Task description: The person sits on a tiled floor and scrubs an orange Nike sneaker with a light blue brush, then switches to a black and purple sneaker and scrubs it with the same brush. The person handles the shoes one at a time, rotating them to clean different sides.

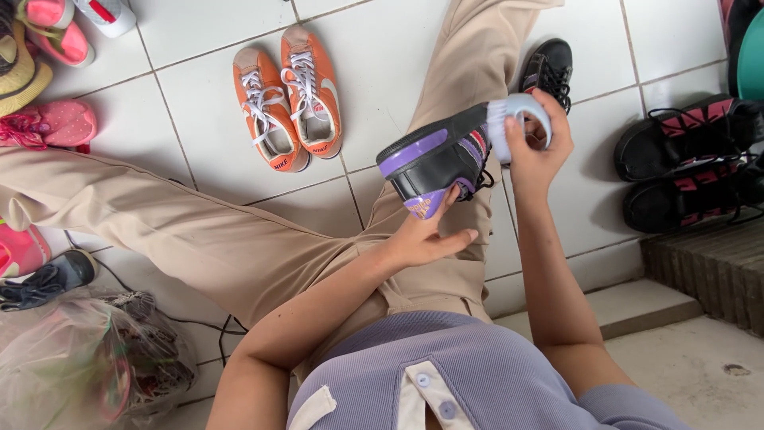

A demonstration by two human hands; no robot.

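Note:
I sit on a white tiled floor with my legs in beige trousers spread out. My left hand (426,237) holds a black and purple sneaker (434,158) by its heel, sole turned toward me, above my right thigh. My right hand (541,143) grips a pale blue brush (517,119) with white bristles, pressed against the sneaker's upper side near the laces.
A pair of orange sneakers (288,97) lies between my legs. A black sneaker (549,70) sits beyond my right knee. Black and pink sandals (691,163) rest at the right by a dark mat (712,271). Pink shoes (49,123) and a plastic bag (87,358) are at the left.

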